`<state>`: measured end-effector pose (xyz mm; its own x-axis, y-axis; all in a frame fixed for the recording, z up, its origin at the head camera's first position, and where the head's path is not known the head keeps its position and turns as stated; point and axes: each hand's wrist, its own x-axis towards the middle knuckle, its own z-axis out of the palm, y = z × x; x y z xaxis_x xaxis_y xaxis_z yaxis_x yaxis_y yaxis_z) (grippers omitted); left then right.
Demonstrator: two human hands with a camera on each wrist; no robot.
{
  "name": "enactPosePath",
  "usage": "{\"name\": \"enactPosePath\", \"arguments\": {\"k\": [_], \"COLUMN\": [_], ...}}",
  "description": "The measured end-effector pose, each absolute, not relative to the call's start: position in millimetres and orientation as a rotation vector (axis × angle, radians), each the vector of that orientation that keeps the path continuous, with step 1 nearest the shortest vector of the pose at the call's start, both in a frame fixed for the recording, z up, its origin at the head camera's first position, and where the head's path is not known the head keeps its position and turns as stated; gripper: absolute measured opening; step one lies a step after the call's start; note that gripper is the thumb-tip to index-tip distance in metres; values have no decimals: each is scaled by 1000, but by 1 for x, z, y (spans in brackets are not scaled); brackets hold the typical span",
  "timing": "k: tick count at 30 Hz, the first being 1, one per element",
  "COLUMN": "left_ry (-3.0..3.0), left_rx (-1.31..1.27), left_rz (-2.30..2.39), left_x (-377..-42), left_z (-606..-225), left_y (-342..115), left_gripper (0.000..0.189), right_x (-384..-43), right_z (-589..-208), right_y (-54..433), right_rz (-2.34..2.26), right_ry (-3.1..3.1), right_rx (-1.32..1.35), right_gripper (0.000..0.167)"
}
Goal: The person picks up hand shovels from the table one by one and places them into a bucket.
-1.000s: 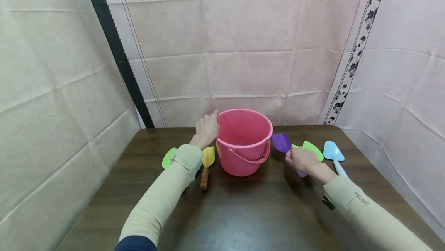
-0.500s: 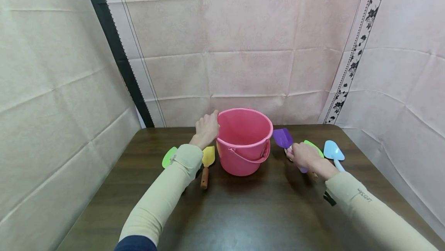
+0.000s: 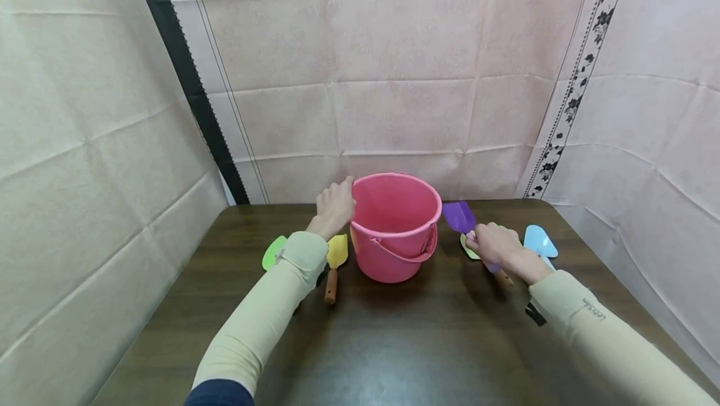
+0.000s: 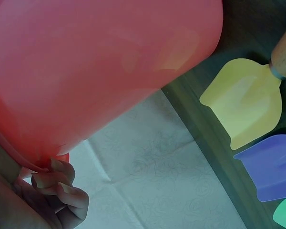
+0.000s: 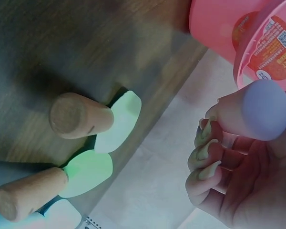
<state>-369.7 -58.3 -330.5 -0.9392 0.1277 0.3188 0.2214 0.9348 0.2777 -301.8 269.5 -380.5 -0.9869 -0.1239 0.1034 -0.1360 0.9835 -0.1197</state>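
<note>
My left hand (image 3: 333, 207) grips the rim of a pink bucket (image 3: 390, 259), which stands upright near the table's back edge. In the left wrist view my curled fingers (image 4: 69, 198) are at the rim. My right hand (image 3: 496, 246) holds a purple toy shovel (image 3: 459, 216) by its lilac handle, just right of the bucket. Its blade points away from me, and the rounded handle end (image 5: 267, 109) sticks out of my fist in the right wrist view. The shovel is raised above a pale green trowel (image 3: 470, 250) with a wooden handle.
Left of the bucket lie a yellow trowel (image 3: 337, 251), a green one (image 3: 274, 253) and another purple shovel (image 4: 271, 167), hidden by my arm in the head view. On the right are a light blue shovel (image 3: 539, 240) and a green trowel (image 5: 88, 174). Fabric walls (image 3: 394, 81) surround the table.
My right hand has risen a little with the purple shovel and shifted slightly right. The pale green trowel beneath shows more; the other green one is now covered. My left hand stays on the bucket.
</note>
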Motion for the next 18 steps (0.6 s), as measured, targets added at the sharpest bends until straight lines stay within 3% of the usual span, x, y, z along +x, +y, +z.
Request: {"name": "enactPosePath", "arguments": {"k": [18], "left_ry": [-2811], "left_rx": [-246], "left_rz": [-403], "left_x": [-371], "left_z": [-328], "left_y": [-58], "left_gripper": [30], "right_x": [-304], "right_z": [-361], "right_y": [272], "right_rz": [226], "right_ry": [-3021], "right_rx": [219], "right_gripper": [38]}}
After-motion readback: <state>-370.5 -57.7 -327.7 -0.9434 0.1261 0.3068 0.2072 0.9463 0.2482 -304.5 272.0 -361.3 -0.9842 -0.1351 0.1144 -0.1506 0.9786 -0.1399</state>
